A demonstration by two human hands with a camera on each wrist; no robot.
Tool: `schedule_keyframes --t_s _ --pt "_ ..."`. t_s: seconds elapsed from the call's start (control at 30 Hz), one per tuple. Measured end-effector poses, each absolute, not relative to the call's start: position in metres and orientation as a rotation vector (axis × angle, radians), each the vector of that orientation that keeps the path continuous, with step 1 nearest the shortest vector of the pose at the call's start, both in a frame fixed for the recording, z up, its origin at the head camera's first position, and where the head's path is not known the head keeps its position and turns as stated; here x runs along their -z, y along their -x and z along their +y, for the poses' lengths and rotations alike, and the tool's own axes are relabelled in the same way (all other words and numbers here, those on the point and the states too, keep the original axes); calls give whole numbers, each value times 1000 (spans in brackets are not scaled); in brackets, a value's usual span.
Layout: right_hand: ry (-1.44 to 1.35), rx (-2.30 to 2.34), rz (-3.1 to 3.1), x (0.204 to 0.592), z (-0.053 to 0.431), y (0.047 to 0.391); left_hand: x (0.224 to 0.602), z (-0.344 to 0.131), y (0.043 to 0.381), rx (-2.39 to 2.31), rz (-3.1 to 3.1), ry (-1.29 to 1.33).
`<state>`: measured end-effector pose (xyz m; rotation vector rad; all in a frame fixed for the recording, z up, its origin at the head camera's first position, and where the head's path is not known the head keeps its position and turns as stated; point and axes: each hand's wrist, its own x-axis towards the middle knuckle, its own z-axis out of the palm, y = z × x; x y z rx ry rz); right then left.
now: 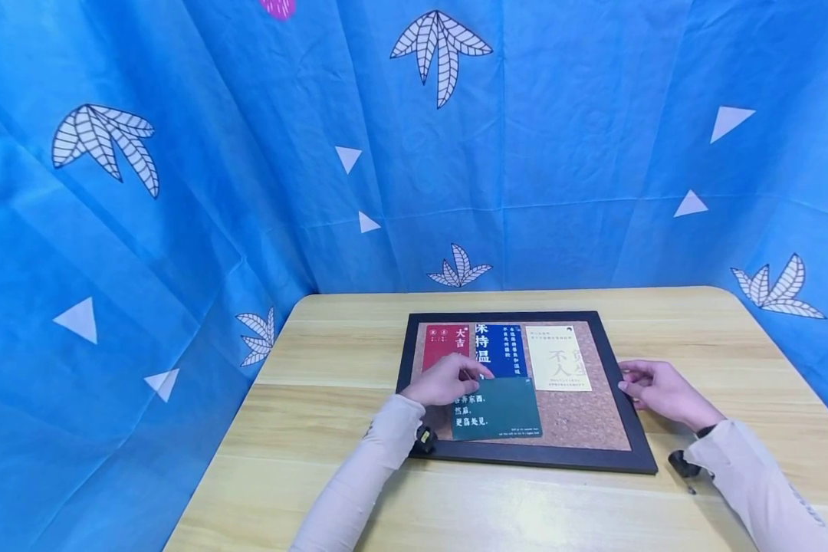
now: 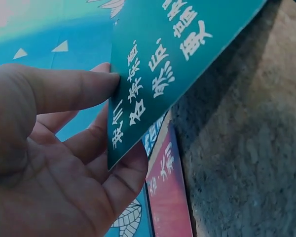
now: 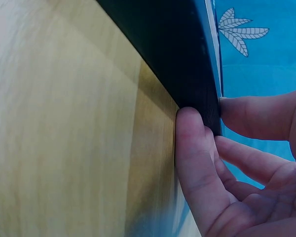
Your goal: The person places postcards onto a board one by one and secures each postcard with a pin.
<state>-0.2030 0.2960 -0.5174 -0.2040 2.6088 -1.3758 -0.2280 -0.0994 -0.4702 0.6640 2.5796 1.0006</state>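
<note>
My left hand point(image 1: 443, 382) pinches a green card point(image 1: 504, 410) with white printed characters by its left edge. In the left wrist view the thumb lies on the printed face and the fingers are behind the card point(image 2: 138, 64). The card overlaps the lower left part of a black-framed cork board point(image 1: 579, 425) on the table. At the board's right edge, my right hand point(image 1: 662, 392) grips the black frame point(image 3: 182, 54), thumb on one face and fingers on the other. A red card point(image 1: 438, 349), a blue card point(image 1: 514, 353) and a cream card point(image 1: 559, 356) lie along the cork's upper part.
The board lies on a light wooden table point(image 1: 303, 414) with rounded far corners. Blue patterned cloth point(image 1: 559, 153) hangs behind it and along the sides. Each wrist wears a small black device, one of which is the right wrist device point(image 1: 683, 464).
</note>
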Motion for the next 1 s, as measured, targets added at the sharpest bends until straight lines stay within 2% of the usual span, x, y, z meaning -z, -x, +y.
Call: schedule_keyframes --t_s 0.43,1.0 --pt "176 1314 2630 515 295 204 478 -92 226 -913 2610 -687" --pt "176 1337 2611 512 294 203 481 -82 219 -558 2794 -711"
